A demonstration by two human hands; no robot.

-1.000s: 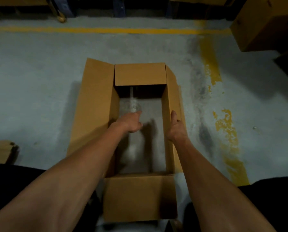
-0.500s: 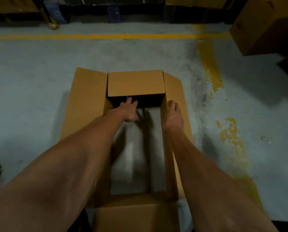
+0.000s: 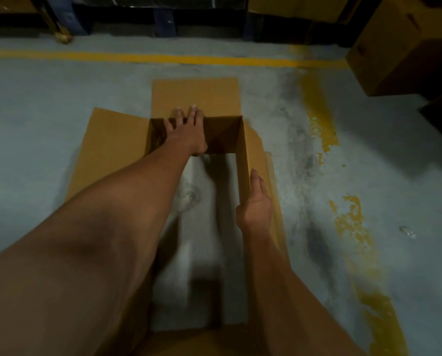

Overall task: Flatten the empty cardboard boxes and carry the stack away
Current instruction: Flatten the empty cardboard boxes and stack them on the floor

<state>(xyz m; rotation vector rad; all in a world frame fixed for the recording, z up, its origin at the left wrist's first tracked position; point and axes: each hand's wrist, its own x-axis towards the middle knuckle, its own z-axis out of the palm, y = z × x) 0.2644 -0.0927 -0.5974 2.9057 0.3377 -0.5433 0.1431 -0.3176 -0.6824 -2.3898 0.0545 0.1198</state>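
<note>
1. The open cardboard box (image 3: 117,160) sits on the concrete floor (image 3: 35,124), bottomless, with grey floor showing through it.
2. The left hand (image 3: 186,129) presses spread, straight fingers on the far flap (image 3: 214,96).
3. The right hand (image 3: 257,201) lies along the right wall (image 3: 242,160); whether its grip is spread or pinching, I cannot tell, since its fingers are hidden.
4. The near flap is cut off by the forearms.

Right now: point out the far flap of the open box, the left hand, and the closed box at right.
far flap (image 3: 196,95), head view, bare middle of the flap.
left hand (image 3: 186,133), head view, back of the hand.
closed box (image 3: 405,44), head view, its lit side face.
</note>
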